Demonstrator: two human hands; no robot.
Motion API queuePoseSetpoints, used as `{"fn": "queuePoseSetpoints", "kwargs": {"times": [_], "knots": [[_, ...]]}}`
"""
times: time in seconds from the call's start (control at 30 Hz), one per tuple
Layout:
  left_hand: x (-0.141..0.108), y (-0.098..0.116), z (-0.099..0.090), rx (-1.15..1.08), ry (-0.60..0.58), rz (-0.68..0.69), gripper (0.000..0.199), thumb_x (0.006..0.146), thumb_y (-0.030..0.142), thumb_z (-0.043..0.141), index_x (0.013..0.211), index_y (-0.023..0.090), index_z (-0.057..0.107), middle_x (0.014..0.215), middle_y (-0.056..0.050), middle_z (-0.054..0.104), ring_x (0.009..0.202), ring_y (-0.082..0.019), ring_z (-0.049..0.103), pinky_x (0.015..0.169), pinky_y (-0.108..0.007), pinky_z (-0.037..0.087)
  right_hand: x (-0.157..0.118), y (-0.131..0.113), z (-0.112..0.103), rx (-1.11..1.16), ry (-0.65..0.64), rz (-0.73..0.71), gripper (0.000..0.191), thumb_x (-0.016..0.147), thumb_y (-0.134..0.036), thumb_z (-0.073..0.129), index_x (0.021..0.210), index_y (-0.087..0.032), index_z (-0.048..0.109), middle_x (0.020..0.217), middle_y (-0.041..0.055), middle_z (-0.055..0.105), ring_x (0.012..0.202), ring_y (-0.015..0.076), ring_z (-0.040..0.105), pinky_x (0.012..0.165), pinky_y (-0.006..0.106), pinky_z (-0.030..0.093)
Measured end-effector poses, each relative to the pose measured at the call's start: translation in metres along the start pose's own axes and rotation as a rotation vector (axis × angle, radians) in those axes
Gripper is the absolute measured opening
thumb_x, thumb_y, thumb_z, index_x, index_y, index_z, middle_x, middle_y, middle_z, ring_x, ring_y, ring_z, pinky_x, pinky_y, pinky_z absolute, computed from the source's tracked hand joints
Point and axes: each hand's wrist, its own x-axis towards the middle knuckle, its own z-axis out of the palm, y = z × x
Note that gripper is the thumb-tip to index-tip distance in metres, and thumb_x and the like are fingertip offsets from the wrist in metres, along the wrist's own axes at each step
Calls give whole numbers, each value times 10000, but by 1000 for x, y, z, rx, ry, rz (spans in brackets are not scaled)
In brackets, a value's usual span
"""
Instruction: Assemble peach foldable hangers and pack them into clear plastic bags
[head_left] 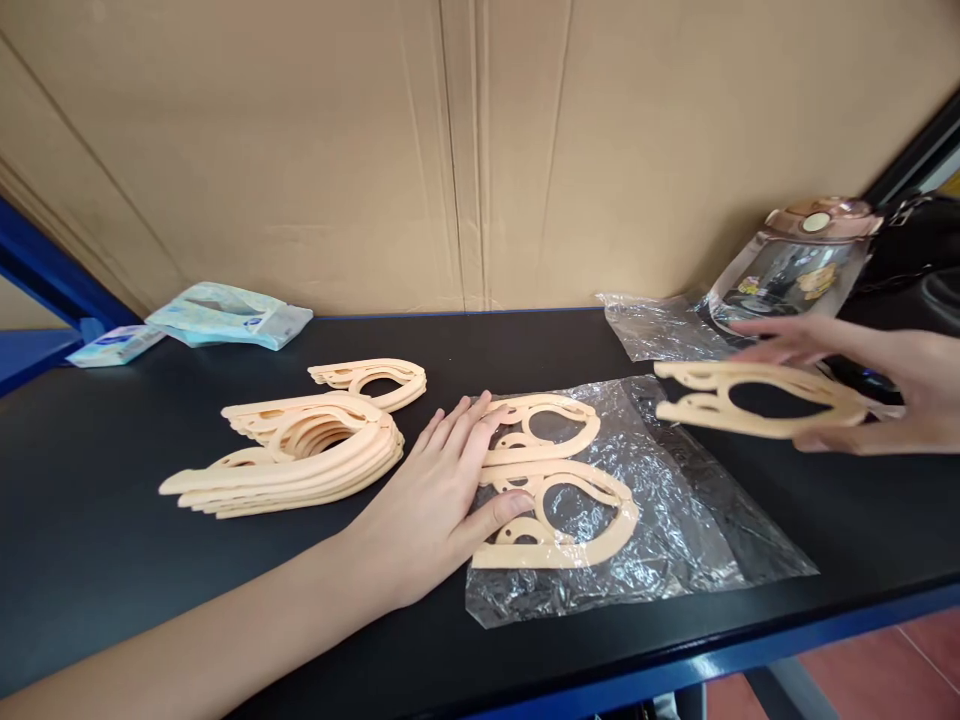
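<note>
My left hand (442,490) lies flat with fingers stretched over the left ends of two beige folding hangers (619,520), which are folded and side by side. They lie at a clear plastic bag (675,530); whether inside it or on top, I cannot tell. At the right, my right hand (885,380) grips another folded hanger (712,418) by its rounded end, thumb at the near side and fingers at the far side, above the table. Left of my left hand is a stack of several folded hangers (367,450), with a single folded hanger (405,372) just behind it.
A blue tissue pack (225,315) and a smaller packet (116,346) lie at the back left. Back right stand a clear bottle with a brown lid (802,260) and a crumpled plastic wrapper (652,325). Brown cardboard (337,150) walls the back of the black table (90,510).
</note>
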Motion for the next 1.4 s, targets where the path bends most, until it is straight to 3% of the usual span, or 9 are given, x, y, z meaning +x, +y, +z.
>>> {"fn": "queuePoseSetpoints", "kwargs": {"times": [0.1, 0.17, 0.27, 0.4, 0.63, 0.77, 0.87, 1.07, 1.4], "knots": [[0, 1, -1, -3, 38, 7, 772, 932, 664, 228, 1508, 150, 194, 1588, -130, 192, 1465, -289, 141, 1179, -546, 160, -24, 5, 11, 63, -140, 22, 825, 667, -545, 740, 1377, -540, 320, 1240, 22, 648, 1047, 303, 662, 810, 403, 584], [1, 2, -1, -12, 55, 8, 752, 941, 638, 262, 1507, 148, 193, 1579, -139, 221, 1458, -297, 169, 1174, -548, 176, -30, -3, 17, 85, -159, 12, 835, 667, -517, 757, 1381, -547, 326, 1276, 38, 632, 1077, 323, 648, 804, 404, 584], [1, 2, -3, -34, 59, -3, 719, 950, 604, 288, 1502, 149, 211, 1570, -142, 248, 1454, -299, 188, 1173, -545, 185, -25, -21, 23, 140, -118, -60, 780, 711, -469, 746, 1384, -528, 357, 1299, 63, 617, 1077, 337, 647, 808, 411, 589], [1, 2, -5, -73, 80, 11, 646, 968, 549, 285, 1491, 172, 243, 1551, -128, 302, 1441, -292, 233, 1170, -554, 191, -11, -45, 31, 246, -45, -127, 672, 753, -420, 727, 1345, -504, 421, 1303, 19, 614, 1125, 310, 625, 895, 407, 573], [1, 3, -7, -119, 57, 38, 568, 991, 505, 268, 1480, 217, 251, 1549, -84, 320, 1443, -265, 234, 1182, -556, 147, 4, -71, 59, 349, 49, -177, 609, 794, -459, 688, 1344, -345, 453, 1376, 54, 535, 1175, 275, 575, 988, 404, 507], [-1, 2, -6, -118, 61, 39, 550, 997, 498, 261, 1473, 222, 257, 1546, -70, 328, 1441, -242, 240, 1191, -536, 134, 8, -73, 73, 171, 180, -140, 710, 804, -556, 635, 1409, -291, 374, 1282, 87, 569, 1104, 285, 595, 902, 454, 526], [-2, 3, -6, -123, 74, 12, 526, 1003, 481, 249, 1464, 230, 276, 1538, -56, 342, 1437, -224, 247, 1194, -513, 152, 8, -70, 77, 97, 171, -107, 786, 769, -608, 644, 1425, -283, 357, 1114, 86, 645, 984, 298, 626, 833, 487, 518], [-1, 4, -7, -216, 96, -68, 488, 1006, 390, 248, 1477, 262, 256, 1535, -14, 353, 1439, -238, 249, 1181, -493, 227, 11, -75, 78, 347, 104, -108, 730, 768, -553, 673, 1391, -392, 329, 1136, 42, 671, 895, 249, 652, 731, 406, 535], [0, 1, -6, -150, 105, -16, 584, 951, 376, 386, 1479, 183, 226, 1517, -88, 365, 1392, -266, 333, 1134, -471, 324, 22, -92, 87, 521, 179, -124, 590, 818, -466, 668, 1330, -289, 435, 1197, 61, 681, 1023, 235, 657, 826, 384, 539]]}}
